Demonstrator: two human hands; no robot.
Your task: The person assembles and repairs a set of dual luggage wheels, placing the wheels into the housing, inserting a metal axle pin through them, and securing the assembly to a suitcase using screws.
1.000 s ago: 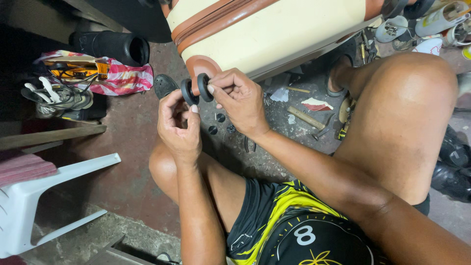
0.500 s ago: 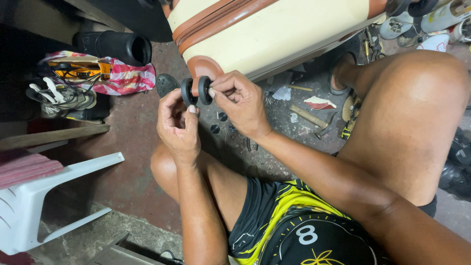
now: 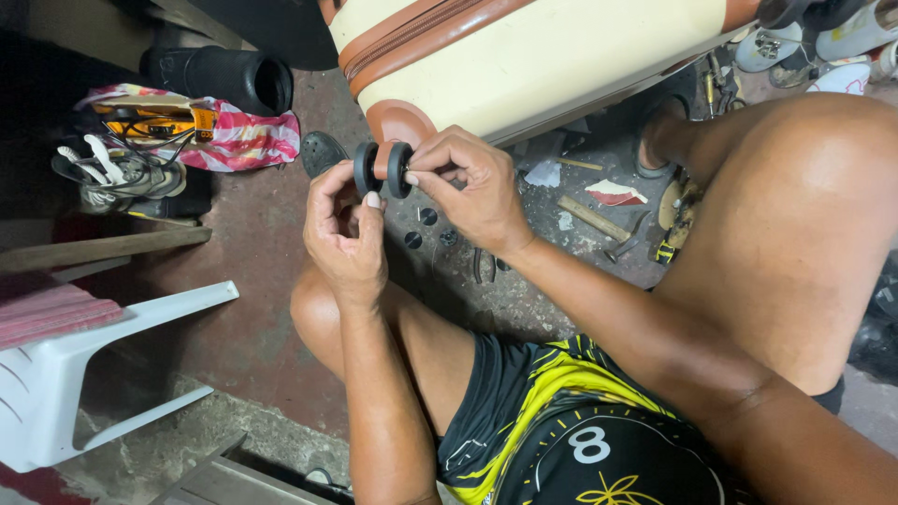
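I saw my left hand (image 3: 344,234) and right hand (image 3: 472,187) both pinching the twin black wheels (image 3: 382,169) at the cream suitcase (image 3: 524,56) corner.

white plastic chair (image 3: 84,374), black pipe (image 3: 224,79), hammer (image 3: 603,227)

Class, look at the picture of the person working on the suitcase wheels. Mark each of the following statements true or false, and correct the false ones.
1. Both hands are at the pair of black wheels on the suitcase corner. True.
2. The suitcase is blue with grey trim. False: it is cream with brown trim.
3. A white plastic chair stands at the lower left. True.
4. The right hand holds a hammer. False: it pinches the wheel; a hammer lies on the floor.
5. The left hand rests flat on the floor. False: it is raised, fingertips at the wheels.
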